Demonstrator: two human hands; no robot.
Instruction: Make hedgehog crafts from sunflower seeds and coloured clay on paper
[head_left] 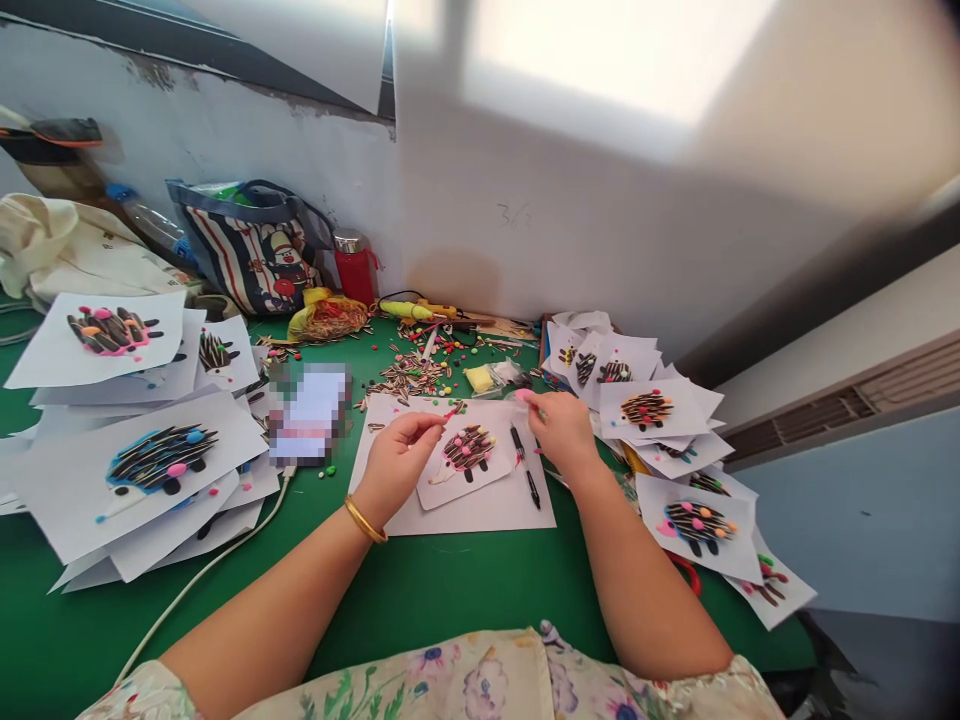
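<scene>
My left hand point(401, 455), wearing a gold bangle, is closed in a pinch over the left of a small white card. A thin reddish bit shows at its fingertips, too small to name surely. On the card lies a hedgehog picture point(469, 450) made of dark striped sunflower seeds, with a pink outline and coloured dots. My right hand point(561, 425) pinches a pink lump of modelling clay point(522, 397) beyond the card's upper right. Beneath the card is a larger white sheet point(465, 515), and a black pen point(526, 468) lies on it near my right hand.
Stacked seed-picture cards stand left point(150, 480) and right point(709, 520). A phone point(309, 412) with a white cable lies left of the sheet. Loose sunflower seeds point(409, 376), a yellow clay packet point(480, 378), a red flask point(355, 268) and a striped bag point(247, 245) are toward the wall.
</scene>
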